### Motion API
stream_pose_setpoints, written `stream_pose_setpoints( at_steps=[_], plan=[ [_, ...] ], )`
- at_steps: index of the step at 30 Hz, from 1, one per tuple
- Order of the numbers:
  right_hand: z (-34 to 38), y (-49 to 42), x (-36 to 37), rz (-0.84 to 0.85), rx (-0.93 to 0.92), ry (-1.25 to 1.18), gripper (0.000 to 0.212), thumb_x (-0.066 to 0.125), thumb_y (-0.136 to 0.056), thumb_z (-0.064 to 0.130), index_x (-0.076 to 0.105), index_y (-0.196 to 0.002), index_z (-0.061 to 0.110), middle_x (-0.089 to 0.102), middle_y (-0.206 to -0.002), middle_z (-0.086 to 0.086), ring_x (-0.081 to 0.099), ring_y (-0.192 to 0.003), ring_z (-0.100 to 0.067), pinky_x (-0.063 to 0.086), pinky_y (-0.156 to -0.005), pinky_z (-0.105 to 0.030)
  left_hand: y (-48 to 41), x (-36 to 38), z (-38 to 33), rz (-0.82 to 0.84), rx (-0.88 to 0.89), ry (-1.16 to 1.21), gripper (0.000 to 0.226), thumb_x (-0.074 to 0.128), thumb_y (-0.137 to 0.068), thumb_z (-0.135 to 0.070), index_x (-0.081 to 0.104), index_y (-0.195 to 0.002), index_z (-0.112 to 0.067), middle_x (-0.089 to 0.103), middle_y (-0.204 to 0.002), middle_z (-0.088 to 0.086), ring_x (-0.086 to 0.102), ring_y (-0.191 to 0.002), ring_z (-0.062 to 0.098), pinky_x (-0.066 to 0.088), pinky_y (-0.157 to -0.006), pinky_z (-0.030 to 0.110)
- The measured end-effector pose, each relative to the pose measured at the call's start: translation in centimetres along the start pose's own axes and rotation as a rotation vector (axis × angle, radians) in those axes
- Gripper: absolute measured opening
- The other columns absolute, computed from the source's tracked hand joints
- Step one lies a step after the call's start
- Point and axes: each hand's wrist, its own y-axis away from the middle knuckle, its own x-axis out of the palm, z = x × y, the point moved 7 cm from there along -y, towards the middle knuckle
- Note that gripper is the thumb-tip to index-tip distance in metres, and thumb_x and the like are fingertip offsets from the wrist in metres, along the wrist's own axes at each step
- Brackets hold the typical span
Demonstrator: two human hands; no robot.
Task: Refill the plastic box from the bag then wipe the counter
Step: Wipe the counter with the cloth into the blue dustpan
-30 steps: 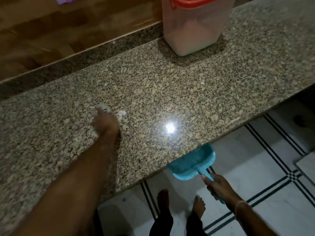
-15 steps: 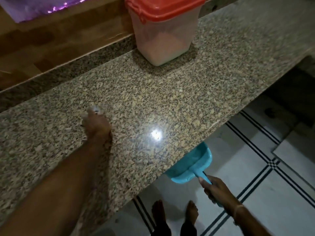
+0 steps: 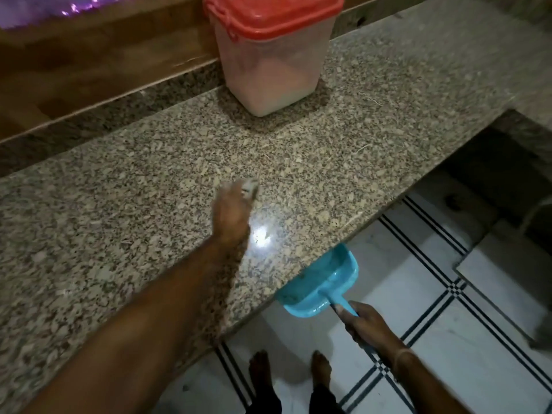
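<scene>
While the left hand [image 3: 231, 215] lay blurred on the bench [image 3: 373, 150], grip unclear, the right hand [image 3: 363, 322] gripped one blue dustpan [image 3: 321, 283] at five o'clock; one plastic box [image 3: 270, 55] stood at twelve.

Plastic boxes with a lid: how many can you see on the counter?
1. The plastic box with the red lid stands at the back of the counter, beside the wooden ledge. Others may be outside the view.
</scene>
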Motion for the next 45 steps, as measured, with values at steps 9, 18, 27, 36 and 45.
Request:
stream_pose_setpoints(
  at_steps=[9,18,27,36,45],
  plan=[
    [0.6,-1.8,-1.3,0.136,-0.067,0.042,0.029,0.065,-0.100,0.041,0.058,-0.082,0.020,0.051,-0.066,-0.001,0.043,-0.051,-0.009,0.035,-0.050,-0.026,6.9,-5.4,11.0,-0.206,-0.463,-0.319,0.044,0.051,-0.100,-0.017,0.048,-0.144,-0.010,0.057,-0.129,0.028,0.056,-0.114,0.048,0.045,-0.092,0.051],
    [1.2,-3.5,-7.0,0.280,-0.145,0.153,0.030,0.063,-0.102,0.037,0.057,-0.080,0.017,0.049,-0.063,0.000,0.044,-0.050,-0.010,0.036,-0.048,-0.025,7.1,7.0,-10.2,0.038,0.019,-0.082,0.036,0.046,-0.105,-0.024,0.055,-0.140,-0.027,0.062,-0.120,0.010,0.058,-0.103,0.027,0.043,-0.085,0.036],
    [1.6,-4.5,-10.9,0.375,-0.153,0.189,0.030,0.061,-0.104,0.035,0.057,-0.083,0.013,0.051,-0.061,0.000,0.045,-0.049,-0.009,0.037,-0.045,-0.022,18.9,-8.4,11.0,-0.422,-0.937,-0.286,0.029,0.056,-0.098,-0.019,0.055,-0.127,-0.016,0.064,-0.114,0.017,0.063,-0.101,0.040,0.052,-0.074,0.044],
    [0.6,-4.8,-11.3,0.409,-0.152,0.232,0.028,0.060,-0.104,0.034,0.060,-0.084,0.014,0.047,-0.065,-0.005,0.042,-0.053,-0.012,0.033,-0.048,-0.028,10.8,7.1,-7.1,-0.171,-0.456,-0.194,0.051,0.048,-0.101,-0.021,0.038,-0.151,-0.015,0.065,-0.123,0.008,0.064,-0.098,0.022,0.056,-0.081,0.040],
    [1.3,-4.3,-12.5,0.393,-0.166,0.172,0.035,0.062,-0.103,0.040,0.062,-0.092,0.006,0.050,-0.068,-0.003,0.044,-0.056,-0.011,0.037,-0.050,-0.025,16.7,-1.9,0.8,-0.321,-0.718,-0.341,0.029,0.053,-0.099,-0.016,0.051,-0.127,-0.007,0.060,-0.115,0.017,0.062,-0.093,0.031,0.054,-0.074,0.041]
  ],
)
